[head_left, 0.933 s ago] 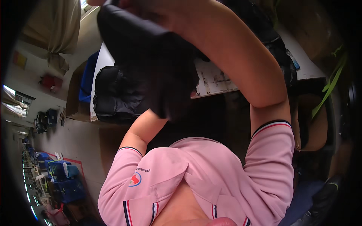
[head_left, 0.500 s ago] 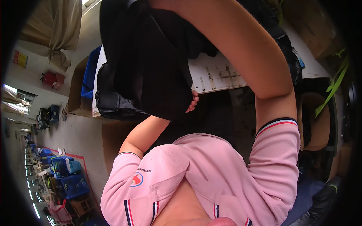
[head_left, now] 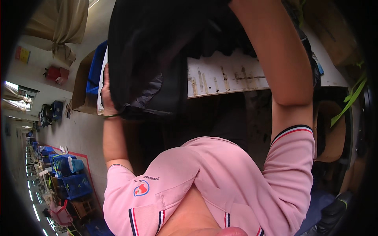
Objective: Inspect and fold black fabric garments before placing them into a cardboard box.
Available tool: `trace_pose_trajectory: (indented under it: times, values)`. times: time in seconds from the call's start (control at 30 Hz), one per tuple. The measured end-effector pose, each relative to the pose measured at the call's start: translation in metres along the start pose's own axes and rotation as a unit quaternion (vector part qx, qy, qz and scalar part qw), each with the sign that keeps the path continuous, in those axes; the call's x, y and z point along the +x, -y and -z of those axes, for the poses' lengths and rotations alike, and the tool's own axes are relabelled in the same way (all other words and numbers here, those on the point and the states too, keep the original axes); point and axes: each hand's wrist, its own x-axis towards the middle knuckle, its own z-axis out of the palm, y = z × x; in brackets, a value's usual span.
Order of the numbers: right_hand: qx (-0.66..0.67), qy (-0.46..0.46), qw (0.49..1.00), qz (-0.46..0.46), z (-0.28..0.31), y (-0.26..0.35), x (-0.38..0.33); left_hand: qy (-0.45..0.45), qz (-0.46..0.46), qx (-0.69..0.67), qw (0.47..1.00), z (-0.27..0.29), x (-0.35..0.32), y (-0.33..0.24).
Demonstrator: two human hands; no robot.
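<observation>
A large black bag-like fabric piece (head_left: 157, 59) stands raised over the front of the white table; its exact kind is unclear. A shiny, wrinkled black patch (head_left: 147, 92) shows on its lower part. My left hand (head_left: 106, 92) is at its left side, with the fingers running up along the edge and partly hidden behind the fabric; it seems to grip that side. A dark band circles this wrist. My right forearm (head_left: 271, 47) reaches up to the top of the head view, where the hand is out of sight beyond the black fabric.
The white table (head_left: 208, 80) has brown tape marks along its front edge. A blue bin (head_left: 96, 70) and a cardboard box (head_left: 82, 88) stand at the left. Green strips (head_left: 350, 92) hang at the right. Blue crates (head_left: 75, 185) line the floor farther left.
My left hand has moved from the piece's lower right edge, where its fingertips showed, to its left side. The black piece has shifted and turned, exposing the shiny patch. My right forearm has moved rightward.
</observation>
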Motion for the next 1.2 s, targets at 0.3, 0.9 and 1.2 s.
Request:
trace_pose_trajectory:
  times: [0.3, 0.9, 1.2]
  values:
    - [-0.187, -0.137, 0.922, -0.312, 0.002, -0.235, -0.177, -0.268, -0.057, 0.645, 0.713, 0.16, -0.01, -0.197]
    - [-0.535, -0.322, 0.775, -0.101, 0.194, -0.197, -0.259, 0.122, 0.104, 0.832, 0.531, 0.019, 0.005, 0.146]
    - [-0.681, -0.59, 0.414, -0.132, 0.409, 0.014, -0.308, 0.1, 0.123, 0.826, 0.54, 0.016, -0.002, 0.144]
